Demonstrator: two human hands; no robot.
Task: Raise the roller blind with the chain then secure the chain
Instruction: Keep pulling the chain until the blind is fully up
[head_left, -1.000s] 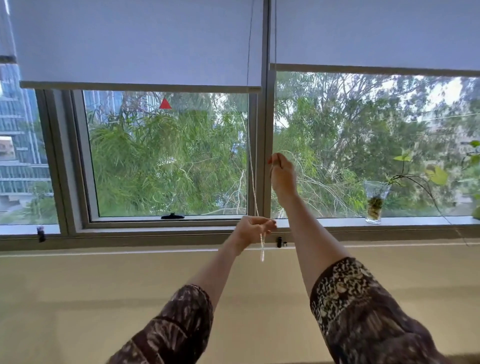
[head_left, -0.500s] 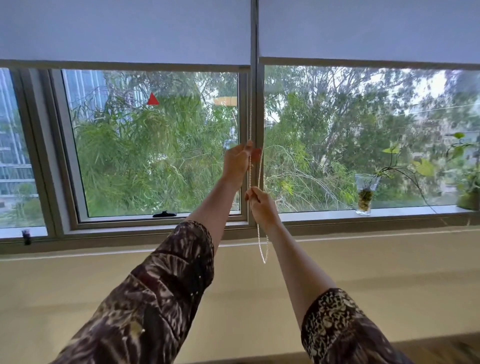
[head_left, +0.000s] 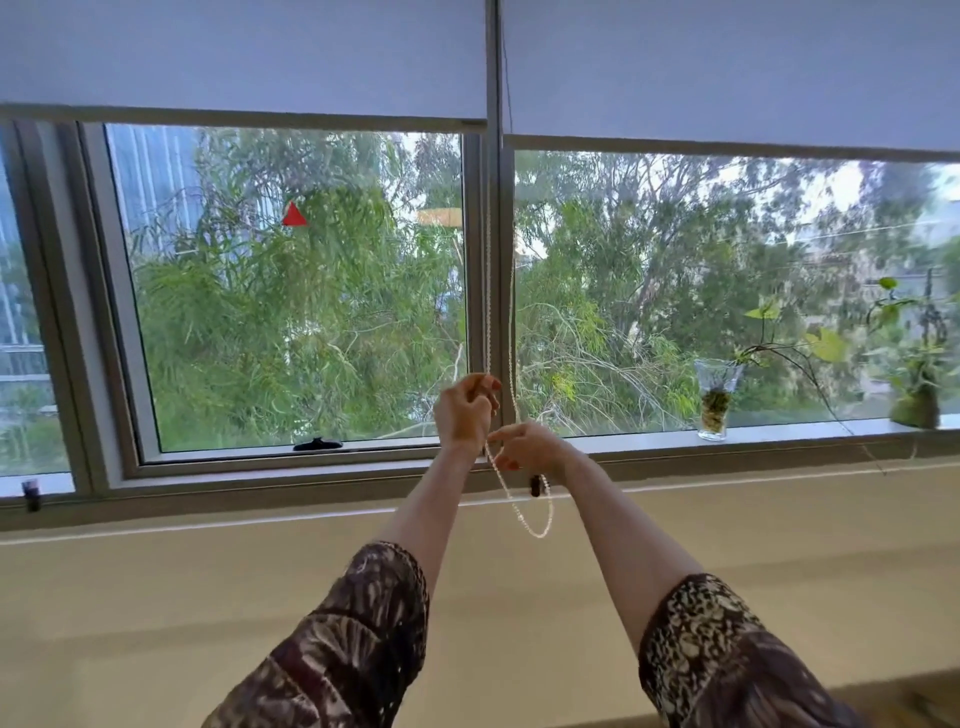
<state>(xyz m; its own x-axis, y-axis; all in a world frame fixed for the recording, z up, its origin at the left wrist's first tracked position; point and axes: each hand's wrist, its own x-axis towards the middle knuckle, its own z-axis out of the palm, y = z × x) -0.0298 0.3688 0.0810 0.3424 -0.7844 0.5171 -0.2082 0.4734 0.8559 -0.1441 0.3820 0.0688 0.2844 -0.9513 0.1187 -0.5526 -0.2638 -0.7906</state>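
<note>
The pale left roller blind (head_left: 244, 57) hangs with its bottom bar near the top of the window. A white bead chain (head_left: 519, 512) runs down along the centre mullion and ends in a loop below the sill. My left hand (head_left: 462, 415) is closed around one strand of the chain in front of the mullion. My right hand (head_left: 527, 447), slightly lower and to the right, pinches the chain between its fingertips. A small dark chain clip (head_left: 534, 486) sits on the frame just under my right hand, partly hidden by it.
A second roller blind (head_left: 727, 67) covers the top of the right pane. A glass vase with a trailing plant (head_left: 714, 400) and another potted plant (head_left: 917, 395) stand on the right sill. A black window handle (head_left: 318, 444) lies at the left pane's bottom. A beige wall is below.
The left blind's bottom bar has risen further. My left hand has come down the chain from higher up, and my right hand has dropped lower, near the sill.
</note>
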